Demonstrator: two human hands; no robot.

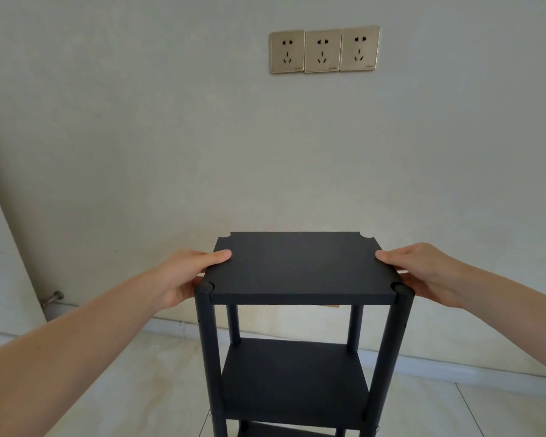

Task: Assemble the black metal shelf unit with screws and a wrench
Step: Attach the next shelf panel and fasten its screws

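1. While the black shelf unit (297, 326) stands upright on the tiled floor (139, 389) near the wall (171, 137), your left hand (183, 275) grips the left edge of its top panel (300, 266).
2. Your right hand (423, 272) grips the panel's right edge, thumb on top.

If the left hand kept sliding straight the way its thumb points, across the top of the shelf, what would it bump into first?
Probably the right hand, which grips the opposite edge of the top panel. The left hand points rightward over the bare black surface, and nothing lies between them.
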